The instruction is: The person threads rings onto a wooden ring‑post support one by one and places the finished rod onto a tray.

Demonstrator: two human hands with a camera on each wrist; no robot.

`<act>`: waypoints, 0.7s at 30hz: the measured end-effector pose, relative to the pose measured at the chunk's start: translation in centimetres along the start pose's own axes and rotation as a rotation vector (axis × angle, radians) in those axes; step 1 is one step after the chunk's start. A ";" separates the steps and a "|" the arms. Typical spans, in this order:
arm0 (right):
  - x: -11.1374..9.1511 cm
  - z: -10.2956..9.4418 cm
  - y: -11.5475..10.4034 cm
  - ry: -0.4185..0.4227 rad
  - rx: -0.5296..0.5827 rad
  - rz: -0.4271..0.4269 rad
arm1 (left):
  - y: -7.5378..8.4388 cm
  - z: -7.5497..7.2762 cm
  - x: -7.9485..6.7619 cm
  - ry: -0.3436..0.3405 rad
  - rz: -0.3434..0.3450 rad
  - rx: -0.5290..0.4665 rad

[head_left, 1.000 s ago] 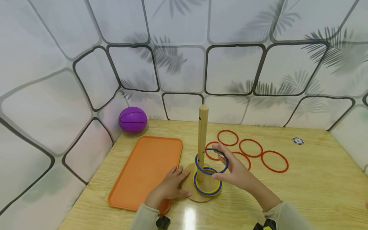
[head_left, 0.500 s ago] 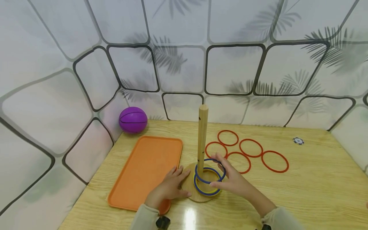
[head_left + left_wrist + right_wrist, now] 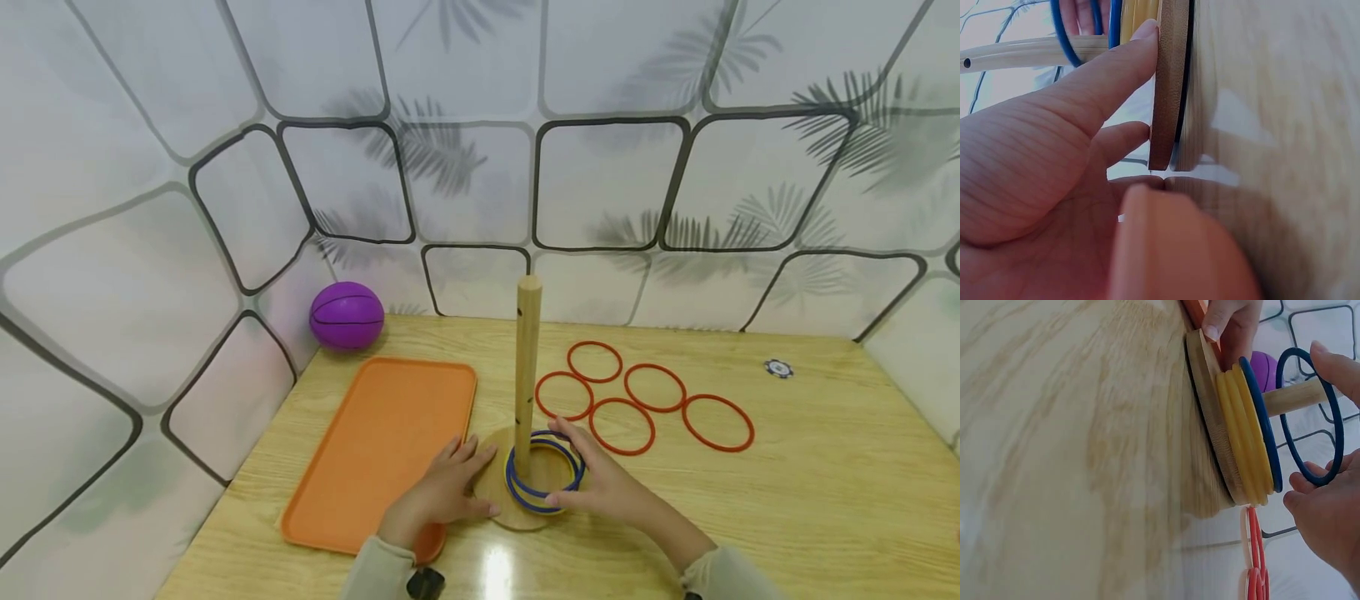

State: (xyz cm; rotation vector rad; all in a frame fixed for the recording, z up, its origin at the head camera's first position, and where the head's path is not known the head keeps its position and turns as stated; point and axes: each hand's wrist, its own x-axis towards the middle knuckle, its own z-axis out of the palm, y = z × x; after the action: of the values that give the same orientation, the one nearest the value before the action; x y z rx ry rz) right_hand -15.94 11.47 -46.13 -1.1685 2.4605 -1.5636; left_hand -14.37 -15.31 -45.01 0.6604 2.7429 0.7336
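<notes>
A wooden peg (image 3: 528, 367) stands upright on a round wooden base (image 3: 525, 522). My left hand (image 3: 441, 492) touches the base's left rim, its fingers spread and nearly straight, the thumb at the near edge. Around the peg, my right hand (image 3: 611, 487) pinches a blue ring (image 3: 1339, 434) between thumb and fingers. That ring hangs a little above the stack, as the right wrist view shows. Several yellow rings (image 3: 1241, 425) lie stacked on the base, topped by another blue ring (image 3: 1270, 447).
Several red rings (image 3: 622, 452) lie on the table right of the peg. An orange tray (image 3: 390, 433) is to the left, beside my left hand. A purple ball (image 3: 347, 316) sits at the back left, and a poker chip (image 3: 778, 368) lies far right.
My right hand has lowered the blue ring along the peg, down close to the stack. My left hand has stayed at the base.
</notes>
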 end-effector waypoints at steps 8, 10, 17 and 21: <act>-0.8 -0.5 0.0 -0.031 0.021 0.111 | -0.2 0.1 0.1 0.005 0.003 0.001; -1.1 -0.8 0.1 -0.030 0.029 0.125 | -0.2 0.1 0.2 0.006 0.006 0.004; -2.3 -1.7 0.5 0.001 0.059 0.101 | -0.2 0.1 0.1 0.003 0.001 -0.003; -3.0 -2.2 0.7 0.018 0.071 0.112 | -0.1 0.1 -0.1 -0.001 0.001 -0.018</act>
State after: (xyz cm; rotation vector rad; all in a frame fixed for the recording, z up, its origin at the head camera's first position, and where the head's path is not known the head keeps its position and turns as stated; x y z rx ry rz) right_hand -15.01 15.08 -46.70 -0.9931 2.4128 -1.6235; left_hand -14.29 -15.37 -45.11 0.6587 2.7323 0.7574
